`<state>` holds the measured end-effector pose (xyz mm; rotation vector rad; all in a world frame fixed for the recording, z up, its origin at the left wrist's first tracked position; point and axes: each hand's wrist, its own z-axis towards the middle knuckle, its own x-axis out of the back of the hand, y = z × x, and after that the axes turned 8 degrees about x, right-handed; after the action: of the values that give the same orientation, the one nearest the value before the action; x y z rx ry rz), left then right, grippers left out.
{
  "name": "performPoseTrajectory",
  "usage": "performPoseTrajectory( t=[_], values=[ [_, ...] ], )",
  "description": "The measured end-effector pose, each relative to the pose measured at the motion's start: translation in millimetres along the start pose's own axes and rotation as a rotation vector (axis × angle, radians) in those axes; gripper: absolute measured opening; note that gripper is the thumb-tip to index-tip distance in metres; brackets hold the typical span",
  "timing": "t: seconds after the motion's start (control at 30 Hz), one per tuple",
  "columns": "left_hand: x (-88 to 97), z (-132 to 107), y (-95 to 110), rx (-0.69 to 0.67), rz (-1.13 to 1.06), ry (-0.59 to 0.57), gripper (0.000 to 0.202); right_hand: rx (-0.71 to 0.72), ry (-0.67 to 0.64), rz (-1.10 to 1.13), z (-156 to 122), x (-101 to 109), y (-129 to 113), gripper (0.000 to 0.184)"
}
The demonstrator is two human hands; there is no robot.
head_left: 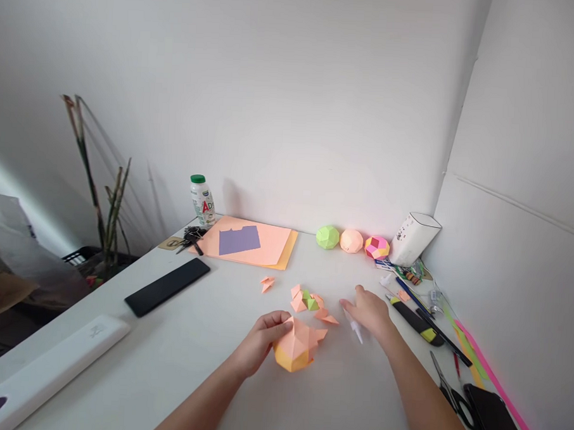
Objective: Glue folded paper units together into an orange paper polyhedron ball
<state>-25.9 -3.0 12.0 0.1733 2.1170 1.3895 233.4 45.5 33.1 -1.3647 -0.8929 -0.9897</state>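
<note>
My left hand (258, 344) grips a partly assembled paper polyhedron (298, 345), peach above and yellow-orange below, thumb on its upper side. Pointed paper flaps stick out at its right. To the right, my right hand (369, 312) is closed around a small white glue tube (355, 329), whose narrow nozzle points down toward the table, apart from the polyhedron. Just beyond the polyhedron lie several folded peach paper pieces (298, 299) with green parts (309, 298) among them. Farther left sits a separate small folded peach piece (267, 283).
Finished paper balls, green (327, 237), peach (351, 240) and multicoloured (377, 247), stand by the wall. Paper sheets (276, 240), a bottle (202, 202) and a black slab (168, 286) are left. A cutter (415, 321), scissors (453, 394) and phone (494, 417) lie right.
</note>
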Motion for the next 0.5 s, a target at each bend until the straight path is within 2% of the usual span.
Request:
performPoseTrajectory(
  t=[0.1, 0.23, 0.4, 0.5],
  values=[
    [-1.5, 2.0, -2.7, 0.117, -0.053, -0.051, 0.025, -0.054, -0.1, 0.084, 6.9, -3.4, 12.2, 0.027],
    [-2.0, 4.9, -6.0, 0.161, -0.087, -0.116, 0.023, -0.048, -0.109, 0.286, 9.7, -2.7, 9.6, 0.026],
    [-1.5, 5.9, -8.9, 0.173, -0.143, -0.147, 0.021, 0.093, 0.009, 0.666, -5.0, 17.7, -15.3, 0.038],
    [-2.2, 6.3, -10.2, 0.19, -0.175, -0.157, 0.02, 0.215, 0.126, 1.106, -23.6, 23.1, -35.9, 0.04]
  ],
)
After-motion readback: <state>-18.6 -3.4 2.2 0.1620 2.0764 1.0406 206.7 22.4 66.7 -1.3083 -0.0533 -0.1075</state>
